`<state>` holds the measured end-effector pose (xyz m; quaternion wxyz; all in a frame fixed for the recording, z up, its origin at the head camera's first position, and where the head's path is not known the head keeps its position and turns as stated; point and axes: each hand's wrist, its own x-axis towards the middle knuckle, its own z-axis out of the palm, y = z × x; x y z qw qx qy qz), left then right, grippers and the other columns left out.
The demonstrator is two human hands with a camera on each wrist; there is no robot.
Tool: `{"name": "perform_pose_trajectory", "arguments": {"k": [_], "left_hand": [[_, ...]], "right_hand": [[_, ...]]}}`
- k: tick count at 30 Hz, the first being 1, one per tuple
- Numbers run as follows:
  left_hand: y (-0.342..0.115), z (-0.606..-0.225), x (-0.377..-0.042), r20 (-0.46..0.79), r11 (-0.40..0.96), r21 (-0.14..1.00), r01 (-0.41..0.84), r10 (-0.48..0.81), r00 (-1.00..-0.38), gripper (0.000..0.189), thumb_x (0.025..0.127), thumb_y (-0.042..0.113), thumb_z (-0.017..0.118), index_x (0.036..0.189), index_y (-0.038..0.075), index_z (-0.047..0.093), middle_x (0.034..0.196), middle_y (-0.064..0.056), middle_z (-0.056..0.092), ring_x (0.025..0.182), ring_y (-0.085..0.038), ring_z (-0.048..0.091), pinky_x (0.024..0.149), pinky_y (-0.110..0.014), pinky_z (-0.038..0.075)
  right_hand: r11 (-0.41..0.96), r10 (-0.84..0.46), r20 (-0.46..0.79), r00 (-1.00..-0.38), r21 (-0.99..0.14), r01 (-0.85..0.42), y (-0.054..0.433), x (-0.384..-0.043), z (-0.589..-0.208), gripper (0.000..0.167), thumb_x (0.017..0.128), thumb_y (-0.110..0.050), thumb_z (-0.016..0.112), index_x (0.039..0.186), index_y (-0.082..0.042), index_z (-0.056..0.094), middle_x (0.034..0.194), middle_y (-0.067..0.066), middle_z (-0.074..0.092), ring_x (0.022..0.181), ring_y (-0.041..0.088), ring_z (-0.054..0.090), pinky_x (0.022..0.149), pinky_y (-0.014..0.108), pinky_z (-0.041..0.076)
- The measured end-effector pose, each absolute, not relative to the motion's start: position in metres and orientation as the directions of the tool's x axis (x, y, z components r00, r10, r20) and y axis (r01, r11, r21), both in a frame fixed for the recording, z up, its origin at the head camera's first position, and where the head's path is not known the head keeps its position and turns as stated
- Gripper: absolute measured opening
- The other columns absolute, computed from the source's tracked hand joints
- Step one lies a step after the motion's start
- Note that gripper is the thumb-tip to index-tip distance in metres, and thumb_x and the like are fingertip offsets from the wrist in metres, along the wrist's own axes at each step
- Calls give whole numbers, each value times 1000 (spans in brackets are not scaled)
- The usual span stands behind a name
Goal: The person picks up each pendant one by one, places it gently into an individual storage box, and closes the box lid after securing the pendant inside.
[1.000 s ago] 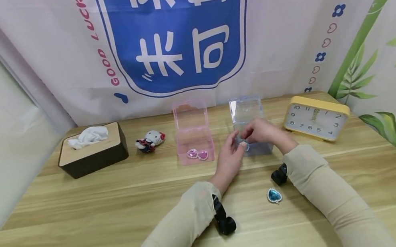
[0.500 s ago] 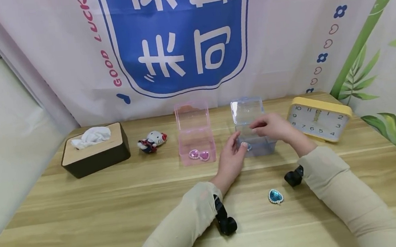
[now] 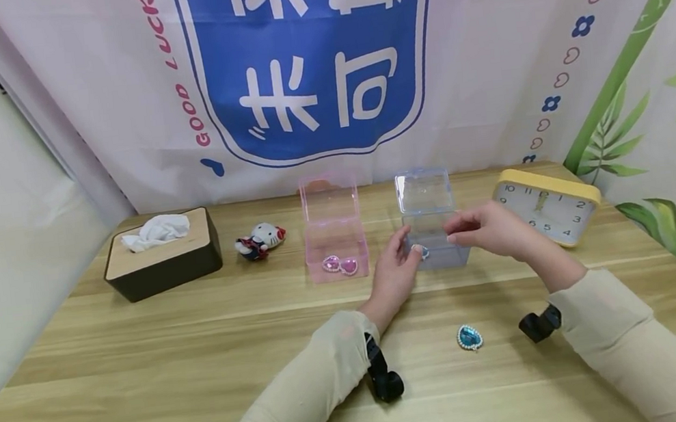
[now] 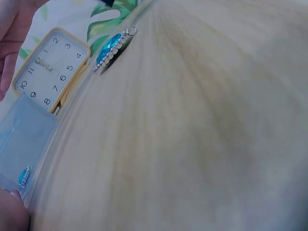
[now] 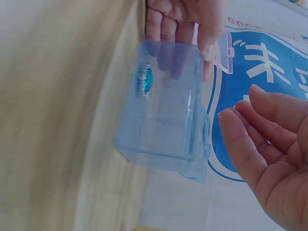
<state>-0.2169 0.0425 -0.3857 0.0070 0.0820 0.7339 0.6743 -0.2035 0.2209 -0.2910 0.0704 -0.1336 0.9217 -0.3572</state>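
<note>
A clear blue box (image 3: 442, 257) stands with its lid raised, and a blue pearl-edged gem pendant (image 5: 146, 79) lies inside. My left hand (image 3: 395, 267) rests against the box's left side; in the right wrist view its straight fingers (image 5: 166, 36) show through the clear wall. My right hand (image 3: 491, 229) hovers by the box's right rim, thumb and fingers loosely bent and apart, with nothing visible between them. A second blue gem pendant (image 3: 469, 337) lies on the table nearer the person.
An open pink box (image 3: 314, 273) holding two pink gem pendants (image 3: 340, 265) stands left of the blue box. Further left are a small plush doll (image 3: 261, 240) and a tissue box (image 3: 165, 270). A yellow-framed clock (image 3: 550, 206) stands at the right.
My right hand has come up out of the blue box and shifted right, leaving the gem pendant inside. My left hand has stayed at the box's side.
</note>
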Motion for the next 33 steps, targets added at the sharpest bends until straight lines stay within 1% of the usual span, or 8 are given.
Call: {"name": "perform_pose_trajectory", "arguments": {"k": [5, 13, 20, 23, 28, 33], "left_hand": [[42, -386, -217, 96, 81, 991, 108, 137, -986, 48, 90, 14, 56, 137, 13, 44, 143, -16, 37, 131, -23, 39, 105, -29, 36], [43, -386, -217, 101, 84, 990, 113, 133, -986, 48, 90, 15, 57, 137, 14, 45, 143, -17, 38, 130, -24, 40, 105, -30, 37], [45, -387, -216, 78, 82, 993, 89, 132, -988, 47, 90, 17, 57, 136, 19, 46, 143, -15, 39, 129, -23, 41, 105, -29, 37], [45, -386, -216, 67, 87, 993, 79, 130, -989, 48, 90, 17, 57, 136, 20, 46, 143, -14, 39, 129, -23, 41, 105, -29, 38], [43, -384, -215, 62, 104, 992, 76, 131, -989, 48, 90, 19, 57, 137, 20, 45, 143, -13, 39, 130, -22, 41, 105, -29, 38], [42, -385, -216, 66, 114, 990, 82, 132, -989, 49, 90, 19, 57, 137, 20, 44, 144, -12, 39, 130, -22, 40, 105, -29, 37]], "right_hand": [[690, -340, -50, -939, -692, -213, 224, -191, -294, 31, 89, -21, 62, 112, 0, 64, 105, 13, 67, 92, 18, 63, 79, 34, 55], [662, -378, -102, -920, -724, -192, 226, -173, -304, 37, 88, -25, 63, 115, 1, 62, 109, 15, 66, 99, 21, 62, 84, 35, 53], [628, -418, -128, -900, -756, -184, 229, -162, -317, 35, 86, -21, 65, 112, 2, 63, 105, 13, 67, 97, 18, 61, 82, 22, 50], [606, -451, -167, -877, -779, -163, 230, -157, -321, 38, 85, -21, 66, 113, 4, 62, 105, 13, 67, 96, 18, 61, 81, 20, 50], [576, -510, -212, -834, -804, -148, 229, -151, -325, 43, 83, -20, 68, 115, 6, 60, 102, 13, 67, 93, 19, 60, 77, 20, 52], [526, -557, -216, -802, -839, -139, 229, -145, -333, 46, 81, -16, 71, 115, 10, 58, 103, 16, 65, 89, 13, 61, 77, 20, 53]]}}
